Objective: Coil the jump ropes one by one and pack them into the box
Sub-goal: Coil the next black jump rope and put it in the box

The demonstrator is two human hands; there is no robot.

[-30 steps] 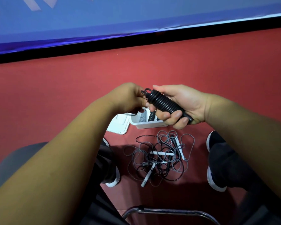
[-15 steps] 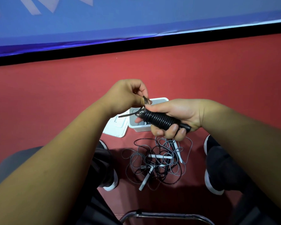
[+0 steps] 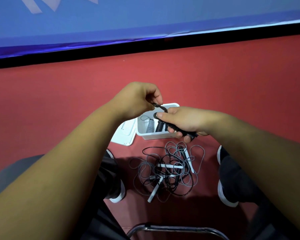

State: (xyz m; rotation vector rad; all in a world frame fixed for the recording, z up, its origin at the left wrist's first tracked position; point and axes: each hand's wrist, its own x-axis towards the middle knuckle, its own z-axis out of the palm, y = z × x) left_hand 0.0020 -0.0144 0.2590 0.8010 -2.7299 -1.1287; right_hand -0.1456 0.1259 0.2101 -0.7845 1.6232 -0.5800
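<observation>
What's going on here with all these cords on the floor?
A seated person is coiling a black jump rope. The right hand grips the wound bundle above the white box, while the left hand pinches its loose end. A grey coil and a black coil lie in the box, the lid lies beside it, and a tangle of ropes lies on the red floor.

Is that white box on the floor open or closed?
Open. The white box is uncovered; its lid lies on the floor beside it, and two coiled ropes show inside.
</observation>
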